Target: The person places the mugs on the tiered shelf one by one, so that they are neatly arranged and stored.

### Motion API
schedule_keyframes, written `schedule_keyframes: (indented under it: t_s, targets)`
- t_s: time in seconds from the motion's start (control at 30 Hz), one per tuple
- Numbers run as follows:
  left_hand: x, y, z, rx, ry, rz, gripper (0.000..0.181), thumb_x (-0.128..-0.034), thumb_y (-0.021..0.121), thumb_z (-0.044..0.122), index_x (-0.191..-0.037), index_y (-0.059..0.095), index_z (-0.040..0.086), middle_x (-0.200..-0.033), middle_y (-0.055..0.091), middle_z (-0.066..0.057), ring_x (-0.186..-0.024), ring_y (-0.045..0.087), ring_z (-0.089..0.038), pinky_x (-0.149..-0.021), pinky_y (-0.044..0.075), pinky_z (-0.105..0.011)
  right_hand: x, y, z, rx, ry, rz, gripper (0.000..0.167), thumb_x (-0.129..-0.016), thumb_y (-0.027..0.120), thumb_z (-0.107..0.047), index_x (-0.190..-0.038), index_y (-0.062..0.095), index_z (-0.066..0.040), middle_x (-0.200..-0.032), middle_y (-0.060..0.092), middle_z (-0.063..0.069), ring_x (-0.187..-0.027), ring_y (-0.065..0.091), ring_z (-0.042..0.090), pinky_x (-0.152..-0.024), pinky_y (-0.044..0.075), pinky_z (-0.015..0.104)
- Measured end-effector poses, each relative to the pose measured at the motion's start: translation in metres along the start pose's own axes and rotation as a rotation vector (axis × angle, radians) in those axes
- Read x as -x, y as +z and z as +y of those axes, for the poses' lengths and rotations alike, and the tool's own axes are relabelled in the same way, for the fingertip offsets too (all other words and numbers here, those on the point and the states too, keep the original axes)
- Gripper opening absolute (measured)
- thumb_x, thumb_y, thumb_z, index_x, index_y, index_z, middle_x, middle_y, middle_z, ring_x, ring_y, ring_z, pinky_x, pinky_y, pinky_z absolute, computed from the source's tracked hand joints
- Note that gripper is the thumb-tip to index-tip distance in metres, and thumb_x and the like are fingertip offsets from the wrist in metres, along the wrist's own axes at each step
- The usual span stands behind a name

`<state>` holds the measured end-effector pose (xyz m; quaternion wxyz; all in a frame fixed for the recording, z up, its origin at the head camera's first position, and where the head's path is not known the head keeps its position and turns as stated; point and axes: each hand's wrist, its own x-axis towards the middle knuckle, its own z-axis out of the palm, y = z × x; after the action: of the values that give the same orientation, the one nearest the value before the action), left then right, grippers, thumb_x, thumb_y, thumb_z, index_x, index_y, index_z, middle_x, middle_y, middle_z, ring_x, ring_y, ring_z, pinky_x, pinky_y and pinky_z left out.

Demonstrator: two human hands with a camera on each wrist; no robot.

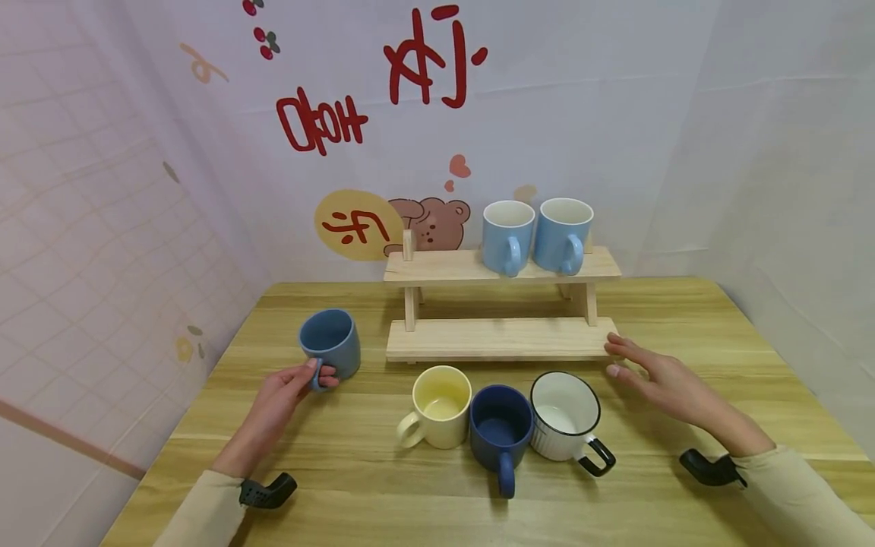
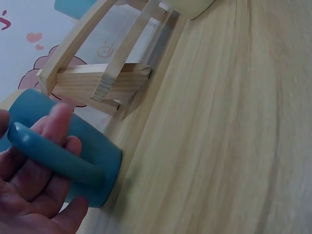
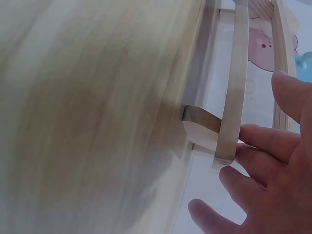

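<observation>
A grey-blue mug (image 1: 342, 351) stands on the table to the left of the two-tier wooden shelf (image 1: 502, 339). My left hand (image 1: 287, 386) holds it by the handle (image 2: 51, 153), with fingers passed through the loop in the left wrist view. At the other side, my right hand (image 1: 666, 382) reaches to the right end of the lower board, its fingers extended against the wood in the right wrist view. Two light blue mugs, one (image 1: 507, 235) beside the other (image 1: 562, 234), stand on the upper board, handles toward me.
In front of the shelf, a yellow mug (image 1: 444, 425), a dark blue mug (image 1: 497, 448) and a white mug (image 1: 557, 441) with a black rim and handle stand in a row. A printed cloth (image 1: 601, 129) hangs behind the table.
</observation>
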<state>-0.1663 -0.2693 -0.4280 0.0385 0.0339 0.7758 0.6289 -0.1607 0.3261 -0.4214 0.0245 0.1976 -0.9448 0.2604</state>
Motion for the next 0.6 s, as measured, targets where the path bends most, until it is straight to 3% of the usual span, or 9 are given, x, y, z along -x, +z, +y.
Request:
schedule_keyframes:
  t_s: [0.27,0.47,0.6]
  targets:
    - [-0.001,0.004,0.001,0.011,-0.025,0.050,0.050,-0.1111,0.050,0.032,-0.106,0.066,-0.015,-0.090,0.072,-0.002,-0.100,0.068,-0.011,-0.096,0.048,-0.014,-0.010,0.001,0.002,0.070,-0.049,0.137,0.052,-0.103,0.066,-0.021,-0.144,0.054,0.009,-0.151,0.048,0.030,-0.126,0.057,0.052,-0.096,0.047,0.066]
    - [0.001,0.006,0.006,0.062,-0.057,0.134,0.045,-0.1115,0.049,0.032,-0.100,0.067,-0.007,-0.085,0.068,0.001,-0.095,0.066,-0.010,-0.093,0.049,-0.015,-0.021,0.000,0.002,0.086,0.043,0.059,0.057,-0.106,0.062,-0.028,-0.147,0.049,0.010,-0.154,0.042,0.033,-0.135,0.044,0.057,-0.104,0.040,0.071]
    - [0.001,0.007,0.009,0.091,-0.049,0.166,0.045,-0.1113,0.049,0.032,-0.097,0.067,-0.006,-0.081,0.066,0.003,-0.093,0.066,-0.009,-0.093,0.049,-0.015,-0.023,0.001,0.003,0.106,0.056,0.029,0.058,-0.106,0.061,-0.026,-0.147,0.047,0.013,-0.154,0.041,0.034,-0.136,0.044,0.056,-0.105,0.039,0.070]
